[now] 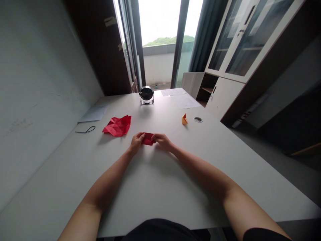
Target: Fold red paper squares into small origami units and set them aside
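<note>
Pinching one folded red-paper rectangle (147, 139) with left hand (136, 142), right hand (162, 140), between one creased red-paper sheet (117, 126) and one orange folded-paper figure (184, 119). Cannot read white papers (188, 101).

A black cord (86, 132) lies looped; a round device (146, 94) stands near papers (173, 92); a curtain (207, 40) hangs.

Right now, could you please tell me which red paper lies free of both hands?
The larger creased red sheet at left; the folded red piece is held by the left hand and right hand.
</note>
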Demonstrator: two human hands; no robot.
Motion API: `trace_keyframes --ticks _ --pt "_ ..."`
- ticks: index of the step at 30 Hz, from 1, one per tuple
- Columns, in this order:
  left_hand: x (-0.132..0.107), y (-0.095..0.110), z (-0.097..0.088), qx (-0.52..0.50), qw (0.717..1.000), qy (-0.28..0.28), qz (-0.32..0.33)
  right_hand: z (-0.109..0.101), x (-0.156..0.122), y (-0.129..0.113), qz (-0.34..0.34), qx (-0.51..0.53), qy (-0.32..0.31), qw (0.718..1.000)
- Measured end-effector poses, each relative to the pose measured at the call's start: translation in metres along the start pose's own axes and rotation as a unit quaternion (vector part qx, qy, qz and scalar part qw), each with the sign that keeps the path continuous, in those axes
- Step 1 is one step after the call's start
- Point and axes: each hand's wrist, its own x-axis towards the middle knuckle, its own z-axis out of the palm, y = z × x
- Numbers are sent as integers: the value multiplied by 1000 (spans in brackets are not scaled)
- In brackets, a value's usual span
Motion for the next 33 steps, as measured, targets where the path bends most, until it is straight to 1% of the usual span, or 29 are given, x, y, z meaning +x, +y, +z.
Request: trace_keyframes --ticks 4,7,10,17,21,23,25,28,33 --pt "1 -2 -1 1 1000 -6 5 2 -3 -5 -3 -2 -9 1000" --pt "1 -3 0 17 1000 -17 18 2 -5 -11 -18 -15 -22 999" --pt "0 -2 1 29 999 -21 34 1 -5 -15 -17 -5 -39 999" --pt "-3 0 3 53 997 -44 25 0 -5 -7 -16 -41 -37 998" --pt "0 0 2 27 999 -13 29 0 -4 -6 -8 15 -54 998" --pt "1 0 2 19 999 -2 31 0 -5 -7 -10 25 -58 998" --pt "0 0 2 24 999 -13 22 1 -5 -8 -17 6 -56 998" --pt "-2 1 3 48 998 -45 3 1 -5 -6 -27 -38 -55 997" --pt "-4 1 4 41 998 -43 6 1 -4 1 -18 -94 -30 995"
